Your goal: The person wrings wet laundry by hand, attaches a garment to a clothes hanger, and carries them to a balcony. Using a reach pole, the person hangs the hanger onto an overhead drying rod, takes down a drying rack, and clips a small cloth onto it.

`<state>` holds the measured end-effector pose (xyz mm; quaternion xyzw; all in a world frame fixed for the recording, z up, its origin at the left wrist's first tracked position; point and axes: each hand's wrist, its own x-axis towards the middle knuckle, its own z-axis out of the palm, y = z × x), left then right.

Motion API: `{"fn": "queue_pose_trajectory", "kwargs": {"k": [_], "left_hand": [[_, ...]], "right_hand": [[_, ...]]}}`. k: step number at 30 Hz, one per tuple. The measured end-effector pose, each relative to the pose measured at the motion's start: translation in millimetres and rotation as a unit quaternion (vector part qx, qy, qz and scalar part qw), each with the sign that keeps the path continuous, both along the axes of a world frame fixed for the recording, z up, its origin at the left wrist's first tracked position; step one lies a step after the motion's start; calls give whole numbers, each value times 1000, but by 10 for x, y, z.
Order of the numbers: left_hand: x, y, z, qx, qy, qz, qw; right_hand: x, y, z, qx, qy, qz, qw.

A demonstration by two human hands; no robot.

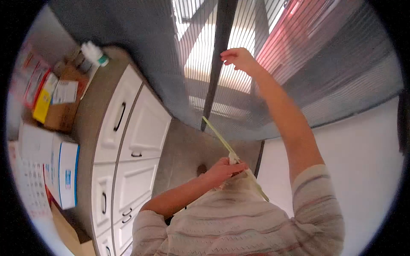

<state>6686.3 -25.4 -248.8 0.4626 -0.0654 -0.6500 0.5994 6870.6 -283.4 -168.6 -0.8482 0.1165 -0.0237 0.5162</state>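
Low in front of my body, my left hand point(224, 170) is closed around a thin yellow-green stick point(218, 137). The stick slants from the upper left down to the right past my shirt. A small crumpled white piece point(233, 158) shows at the fingers; its kind is unclear. My raised right hand point(240, 59) has curled fingers, with the tips at the dark vertical strip point(217, 55) of a sheer striped curtain point(200, 55). Whether the fingers pinch the strip or something small there I cannot make out.
White cabinets point(143, 121) with black handles stand at left under a grey-brown countertop point(87, 123). On it are a cardboard box point(64, 111), a white-and-blue box point(68, 175) and a white bottle with a green band point(95, 54). A white panel point(337, 158) stands at right.
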Motion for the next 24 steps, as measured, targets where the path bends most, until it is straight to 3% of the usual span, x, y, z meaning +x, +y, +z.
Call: {"fn": "queue_pose_trajectory", "kwargs": {"k": [8,10,14,18,22,24], "left_hand": [[1059,-1710,-145,0,-14,-15,1000],[1391,-2102,-116,-8,-2,35,999],[2055,-2720,43,-43,15,136,990],[2768,-3035,227,-120,30,255,959],[3470,-3335,423,-160,-29,303,939],[3870,-3521,455,-180,-40,334,924]], "right_hand": [[832,-1934,147,-26,-73,-132,988],[863,-2191,483,-31,-17,-144,989],[866,-2814,680,97,58,-161,980],[754,-3044,914,59,24,-105,993],[515,-3269,1222,104,24,-35,994],[519,-3424,1218,114,-39,-40,992]]}}
